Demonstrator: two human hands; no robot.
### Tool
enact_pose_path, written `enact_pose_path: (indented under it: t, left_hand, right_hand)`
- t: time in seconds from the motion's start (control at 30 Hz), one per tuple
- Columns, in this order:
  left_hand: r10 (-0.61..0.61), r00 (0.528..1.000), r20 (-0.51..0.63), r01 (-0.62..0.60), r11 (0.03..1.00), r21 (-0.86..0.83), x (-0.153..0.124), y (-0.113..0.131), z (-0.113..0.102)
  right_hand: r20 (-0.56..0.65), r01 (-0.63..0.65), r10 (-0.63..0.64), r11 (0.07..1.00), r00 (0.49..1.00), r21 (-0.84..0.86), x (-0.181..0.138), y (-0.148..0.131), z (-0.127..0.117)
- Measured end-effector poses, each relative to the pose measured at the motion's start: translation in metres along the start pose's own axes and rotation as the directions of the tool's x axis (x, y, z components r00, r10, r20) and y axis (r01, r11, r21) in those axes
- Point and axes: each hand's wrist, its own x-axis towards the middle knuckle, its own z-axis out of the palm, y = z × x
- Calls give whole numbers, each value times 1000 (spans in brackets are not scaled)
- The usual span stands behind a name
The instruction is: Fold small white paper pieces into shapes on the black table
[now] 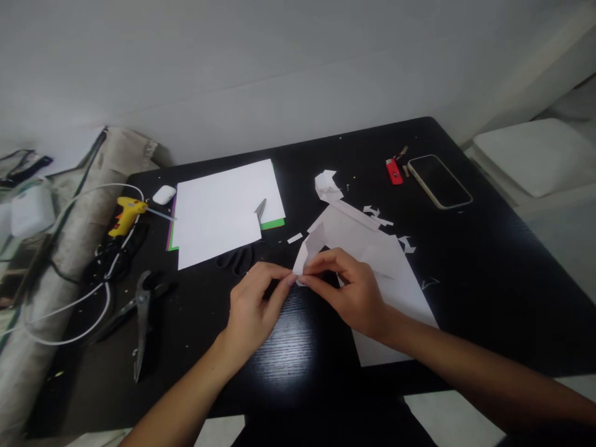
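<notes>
Both hands meet over the middle of the black table [488,273]. My left hand [254,307] and my right hand [347,288] pinch a small folded piece of white paper [311,246] between thumbs and fingertips, fingers closed on its lower corner. Under my right hand lies a larger white sheet [395,273] with cut edges. Small paper scraps [377,214] and a crumpled offcut [326,183] lie just beyond it.
A stack of white and coloured paper [223,211] lies to the left, with black scissors [242,248] partly under it. Further left are a yellow glue gun [125,214], pliers [142,316], a white cable [69,310] and an earbud case [164,194]. A red lighter [393,171] and a phone [440,181] sit far right.
</notes>
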Motion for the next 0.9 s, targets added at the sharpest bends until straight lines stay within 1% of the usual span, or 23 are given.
enact_pose_path:
  t: [0.33, 0.53, 0.63, 0.9]
  left_hand:
    - [26, 1000, 15, -27, 999, 40, 0, 0, 0]
    - [85, 996, 25, -87, 990, 107, 0, -1, -1]
    - [94, 995, 28, -97, 986, 134, 0, -1, 0]
    - [69, 997, 15, -70, 995, 67, 1, 3, 0]
  right_hand:
    - [12, -11, 11, 1000, 1000, -16, 1, 2, 0]
    - [33, 0, 2, 999, 999, -47, 1, 4, -1]
    - [40, 0, 2, 998, 999, -56, 0, 4, -1]
    - [14, 2, -2, 1000, 1000, -4, -2, 4, 1]
